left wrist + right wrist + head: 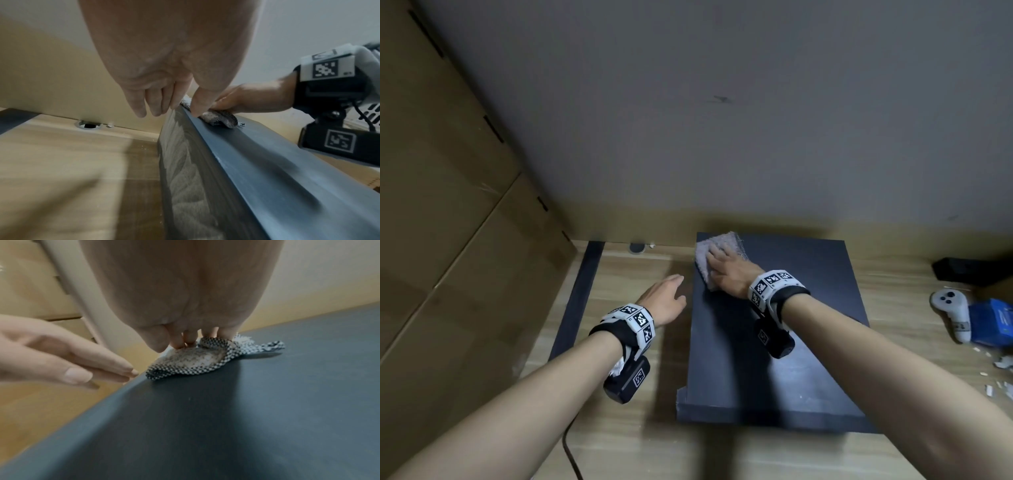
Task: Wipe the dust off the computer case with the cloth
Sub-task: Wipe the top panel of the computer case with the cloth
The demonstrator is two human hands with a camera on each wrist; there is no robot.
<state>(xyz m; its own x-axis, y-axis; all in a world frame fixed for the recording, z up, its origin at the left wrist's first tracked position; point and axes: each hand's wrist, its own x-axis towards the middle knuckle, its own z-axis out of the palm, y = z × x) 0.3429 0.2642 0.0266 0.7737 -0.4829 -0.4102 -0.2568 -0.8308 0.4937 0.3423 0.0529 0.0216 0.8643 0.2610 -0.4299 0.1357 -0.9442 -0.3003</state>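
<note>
- Flat dark-grey rectangular computer case lies on its side on the light wood-grain desk; near end closest to the person, far end by the wall.
- Left hand just beside the case's left edge, about mid-length; fingers straight and loose, pointing down, nothing held. Left wrist view: thumb tip at the top edge of the case; whether the other fingertips touch the side wall, can't tell.
- Right hand lies on the case's top at the far-left corner, fingers fairly straight, pressing down on the crumpled grey-white cloth with black-and-white mesh backing. Right wrist view: fingertips bear on the cloth, one mesh fold lapped up over them; not pinched.
- Cloth sits under the right fingers, at the case's left edge, a mesh tail trailing right.
- Right of the case, well apart: white handheld controller, touching a blue box; white scraps nearer on the desk; a black object farther back.
- Left: dark strip running along the desk; brown cardboard boxes stacked beyond it.
- Far: round metal cable grommet in the desk at the grey wall.
</note>
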